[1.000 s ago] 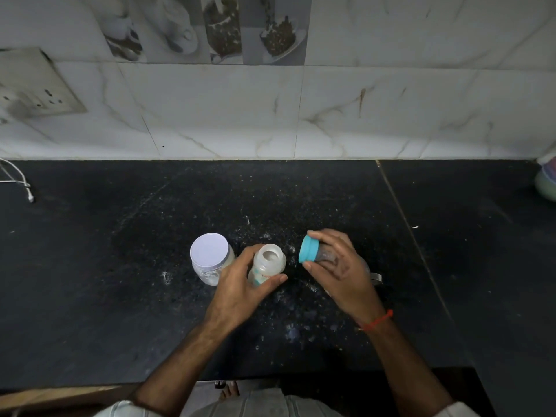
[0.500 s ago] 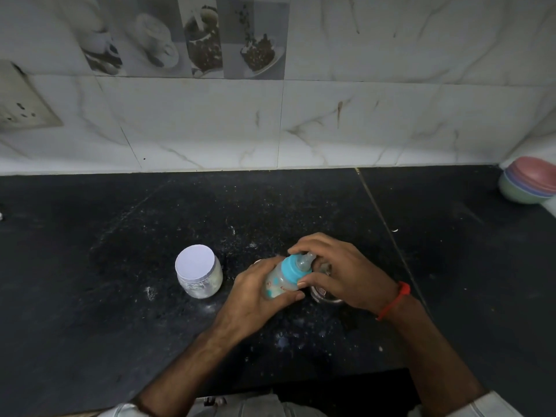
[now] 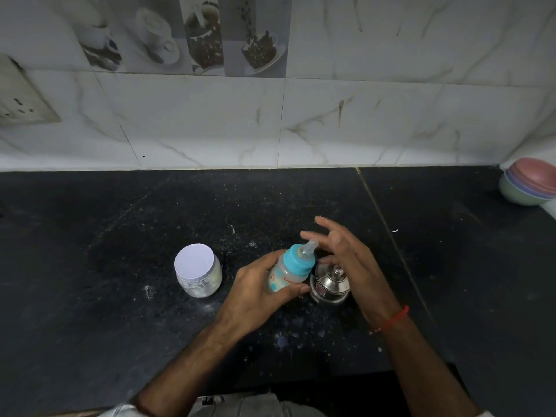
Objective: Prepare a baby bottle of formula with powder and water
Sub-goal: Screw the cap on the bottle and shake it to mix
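Gripping the baby bottle [image 3: 285,273] around its lower body, the left hand [image 3: 255,291] holds it tilted, nipple pointing up and away toward the right hand [image 3: 346,260], which sits just beyond and to the right with fingers spread and nothing in its grasp. A second ago that right hand carried the blue collar with the nipple [image 3: 301,260] apart from the open bottle; half a second ago it was closed over the bottle's top; now the collar is seated on the neck and the fingers have let go. That suggests the capping is finished, so shaking is probably next. Just right of the left hand's fingertips, under the right palm, stands a lidded steel pot [image 3: 331,284]. To the left hand's left, a white-lidded powder jar [image 3: 197,275] stands closed on the black counter [image 3: 120,236]. Far right, against the tiled wall, sit stacked bowls [image 3: 528,183].
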The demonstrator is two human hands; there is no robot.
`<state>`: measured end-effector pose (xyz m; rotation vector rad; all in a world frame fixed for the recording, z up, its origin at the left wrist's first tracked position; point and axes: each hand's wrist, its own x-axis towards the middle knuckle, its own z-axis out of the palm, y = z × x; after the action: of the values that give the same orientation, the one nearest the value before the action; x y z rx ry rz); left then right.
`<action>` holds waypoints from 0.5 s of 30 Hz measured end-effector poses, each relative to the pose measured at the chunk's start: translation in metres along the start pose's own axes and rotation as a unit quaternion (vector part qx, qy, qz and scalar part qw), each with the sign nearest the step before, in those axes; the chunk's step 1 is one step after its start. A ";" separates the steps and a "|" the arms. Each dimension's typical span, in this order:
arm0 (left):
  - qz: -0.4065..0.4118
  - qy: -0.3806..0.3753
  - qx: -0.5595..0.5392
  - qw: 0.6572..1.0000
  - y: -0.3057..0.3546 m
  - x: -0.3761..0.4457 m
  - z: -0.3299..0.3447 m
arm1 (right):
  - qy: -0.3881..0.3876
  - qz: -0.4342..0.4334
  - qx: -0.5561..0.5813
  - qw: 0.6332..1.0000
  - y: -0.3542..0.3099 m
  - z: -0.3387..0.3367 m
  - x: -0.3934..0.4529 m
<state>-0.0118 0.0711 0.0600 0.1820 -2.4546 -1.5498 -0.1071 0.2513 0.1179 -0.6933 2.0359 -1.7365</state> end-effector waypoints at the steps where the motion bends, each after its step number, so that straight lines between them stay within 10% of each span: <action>1: -0.004 0.003 -0.004 1.000 0.000 0.000 -0.001 | -0.020 0.017 0.017 1.000 0.000 0.002 -0.004; 9: -0.046 0.042 -0.048 0.997 -0.004 0.004 -0.012 | 0.088 -0.046 0.074 0.992 0.004 0.007 -0.025; 15: -0.011 -0.022 -0.047 0.999 0.004 -0.001 -0.003 | -0.043 -0.013 0.080 0.996 0.006 0.007 -0.011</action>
<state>-0.0101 0.0705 0.0647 0.1612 -2.4141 -1.6909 -0.0948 0.2524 0.1108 -0.7338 1.8156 -1.8272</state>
